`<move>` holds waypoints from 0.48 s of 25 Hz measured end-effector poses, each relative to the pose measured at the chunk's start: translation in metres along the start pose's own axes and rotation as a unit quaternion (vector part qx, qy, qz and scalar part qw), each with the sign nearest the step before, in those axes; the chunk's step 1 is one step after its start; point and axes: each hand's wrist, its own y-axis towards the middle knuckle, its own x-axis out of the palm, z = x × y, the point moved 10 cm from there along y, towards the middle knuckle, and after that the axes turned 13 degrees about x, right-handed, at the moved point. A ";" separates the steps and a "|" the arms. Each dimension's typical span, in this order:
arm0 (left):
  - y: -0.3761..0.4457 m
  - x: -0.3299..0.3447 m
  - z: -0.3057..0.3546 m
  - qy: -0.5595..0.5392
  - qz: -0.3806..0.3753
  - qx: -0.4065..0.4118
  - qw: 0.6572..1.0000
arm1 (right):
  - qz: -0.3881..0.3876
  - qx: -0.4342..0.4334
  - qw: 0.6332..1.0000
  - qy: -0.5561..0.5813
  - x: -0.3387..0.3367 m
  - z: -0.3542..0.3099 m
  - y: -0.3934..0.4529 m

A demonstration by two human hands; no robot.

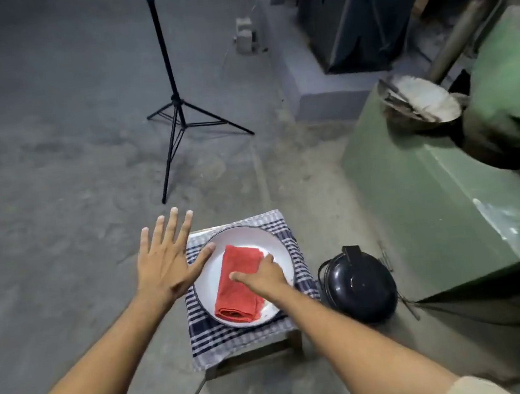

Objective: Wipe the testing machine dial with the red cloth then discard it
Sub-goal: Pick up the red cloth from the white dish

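Observation:
A folded red cloth [239, 284] lies in a white enamel plate [208, 278] on a low stool draped with a blue-and-white checked towel [236, 337]. My right hand [263, 275] rests on the cloth's right edge, fingers curled down onto it. My left hand [168, 260] hovers flat and open at the plate's left rim, holding nothing. The green testing machine [447, 190] stands to the right; its dial is not in view.
A small black lidded bin [359, 286] sits on the floor between the stool and the machine. A black tripod stand [176, 109] rises ahead on the concrete floor. A metal bowl [420, 101] holding white material sits on the machine's ledge.

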 end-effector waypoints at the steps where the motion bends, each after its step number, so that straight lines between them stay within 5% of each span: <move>1: 0.002 0.011 -0.005 -0.012 -0.010 -0.010 1.000 | -0.008 0.040 0.999 0.031 0.017 0.004 0.013; 7: 0.005 0.070 -0.043 -0.036 0.002 -0.050 0.998 | 0.099 0.214 0.970 0.063 0.064 0.002 0.058; 12: -0.004 0.093 -0.066 -0.046 -0.026 -0.064 0.997 | 0.097 0.207 0.960 0.159 0.077 0.005 0.078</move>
